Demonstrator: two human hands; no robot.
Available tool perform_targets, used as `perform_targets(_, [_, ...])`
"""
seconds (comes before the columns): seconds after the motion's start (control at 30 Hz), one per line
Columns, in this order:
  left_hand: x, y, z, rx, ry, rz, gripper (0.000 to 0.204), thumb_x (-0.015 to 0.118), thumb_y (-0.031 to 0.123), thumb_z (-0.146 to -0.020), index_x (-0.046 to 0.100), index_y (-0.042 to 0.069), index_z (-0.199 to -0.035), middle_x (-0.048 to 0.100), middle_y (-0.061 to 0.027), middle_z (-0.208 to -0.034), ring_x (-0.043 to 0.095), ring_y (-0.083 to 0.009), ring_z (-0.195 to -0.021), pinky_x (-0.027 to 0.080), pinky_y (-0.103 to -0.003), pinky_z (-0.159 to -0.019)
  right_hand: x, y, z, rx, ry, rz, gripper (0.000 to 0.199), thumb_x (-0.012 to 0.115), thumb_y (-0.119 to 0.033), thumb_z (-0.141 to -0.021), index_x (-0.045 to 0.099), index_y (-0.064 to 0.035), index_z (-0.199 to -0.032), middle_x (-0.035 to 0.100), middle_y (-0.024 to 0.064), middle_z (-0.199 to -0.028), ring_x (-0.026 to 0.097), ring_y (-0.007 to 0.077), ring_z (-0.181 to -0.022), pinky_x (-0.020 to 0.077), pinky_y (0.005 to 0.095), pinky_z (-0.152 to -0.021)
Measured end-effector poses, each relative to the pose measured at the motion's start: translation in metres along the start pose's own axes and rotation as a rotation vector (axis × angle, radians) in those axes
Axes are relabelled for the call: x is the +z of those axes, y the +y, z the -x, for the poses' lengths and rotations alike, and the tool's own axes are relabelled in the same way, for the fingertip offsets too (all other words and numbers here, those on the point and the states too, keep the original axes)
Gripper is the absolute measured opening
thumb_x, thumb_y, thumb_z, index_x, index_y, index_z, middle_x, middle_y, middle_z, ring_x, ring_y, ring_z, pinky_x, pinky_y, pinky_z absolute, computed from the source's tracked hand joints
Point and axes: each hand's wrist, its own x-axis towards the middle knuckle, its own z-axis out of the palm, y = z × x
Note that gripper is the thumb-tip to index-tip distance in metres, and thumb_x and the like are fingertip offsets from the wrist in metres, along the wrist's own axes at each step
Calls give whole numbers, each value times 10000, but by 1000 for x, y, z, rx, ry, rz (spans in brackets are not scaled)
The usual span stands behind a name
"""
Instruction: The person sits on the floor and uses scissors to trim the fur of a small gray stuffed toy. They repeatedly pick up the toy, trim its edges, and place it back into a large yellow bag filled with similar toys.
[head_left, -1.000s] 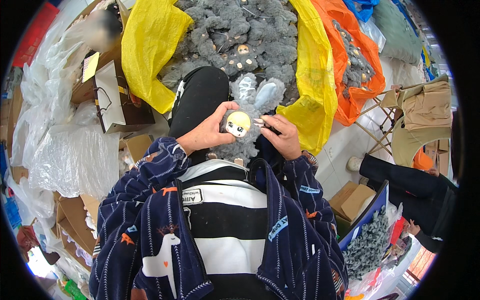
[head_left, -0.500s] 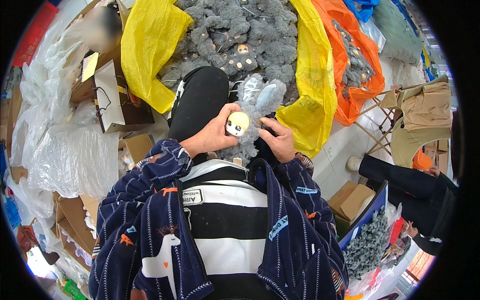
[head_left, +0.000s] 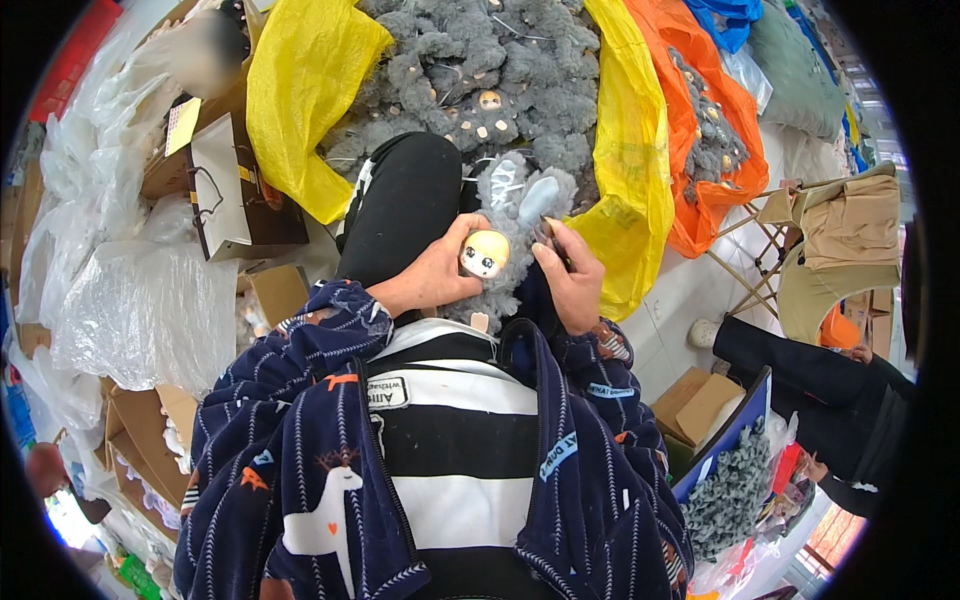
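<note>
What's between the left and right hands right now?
In the head view, a grey plush toy lies between them: its doll face sits beside the left hand, and its fur spreads toward the right hand.

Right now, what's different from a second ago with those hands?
The right hand has moved up the grey toy, from beside its face to near its blue-lined ear; whether it holds anything is hard to tell. The left hand still holds the toy, and the yellow bag and grey pile stayed put.
</note>
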Motion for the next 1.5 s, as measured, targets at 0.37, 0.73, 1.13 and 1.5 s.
perform_targets(0.37, [-1, -5, -2, 3, 11, -1, 657, 641, -2, -649, 328, 97, -1218, 529, -104, -956, 540, -184, -911, 434, -285, -814, -17, 2, 18, -357, -120, 594, 312, 708, -117, -699, 619, -67, -994, 539, 58, -733, 537, 227, -703, 398, 349, -696])
perform_targets(0.73, [-1, -3, -3, 17, 4, 13, 629, 633, -10, -653, 336, 89, -1199, 508, -94, -964, 523, -171, -920, 429, -279, -814, -19, 2, 19, -401, -105, 652, 320, 701, -132, -711, 614, -73, -1012, 535, 50, -728, 544, 218, -702, 398, 351, -699])
perform_targets(1.13, [-2, 0, -3, -22, -21, 20, 650, 629, -2, -654, 322, 77, -1221, 481, -78, -1009, 482, -154, -970, 394, -264, -858, -18, 5, 16, -429, -101, 639, 311, 703, -126, -698, 623, -75, -995, 531, 51, -723, 540, 225, -694, 399, 347, -680])
perform_targets(1.5, [-3, -7, -7, 11, -36, 41, 652, 628, 1, -654, 320, 73, -1224, 503, -101, -1001, 514, -173, -946, 419, -277, -834, -10, 23, 17, -7, -205, -17, 291, 680, -65, -744, 609, -10, -1020, 529, 36, -739, 495, 116, -665, 399, 235, -590])
